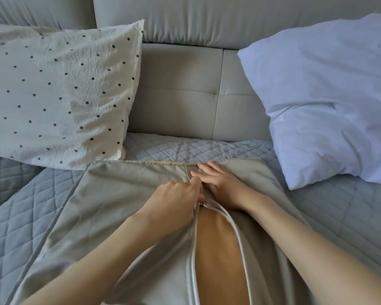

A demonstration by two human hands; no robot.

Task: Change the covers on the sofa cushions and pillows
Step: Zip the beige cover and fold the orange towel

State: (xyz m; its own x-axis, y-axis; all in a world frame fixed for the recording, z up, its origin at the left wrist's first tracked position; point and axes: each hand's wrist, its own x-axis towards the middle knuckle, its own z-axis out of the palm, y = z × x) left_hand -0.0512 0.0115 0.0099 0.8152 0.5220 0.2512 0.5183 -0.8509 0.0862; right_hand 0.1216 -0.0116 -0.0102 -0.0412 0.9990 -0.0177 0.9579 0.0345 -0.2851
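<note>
I see grey cover (119, 194) mid-sofa, front edge, zip (194, 238) part open over tan cushion (218, 249) | left hand (176, 201) pinches zip pull | right hand (222, 186) flat, fingers straight, pressing cover | risk: slider snags slack fabric, jams.

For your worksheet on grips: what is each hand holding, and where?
Left hand pinches the cover's zipper pull. Right hand holds nothing; it rests flat on the cover beside the zipper.
</note>
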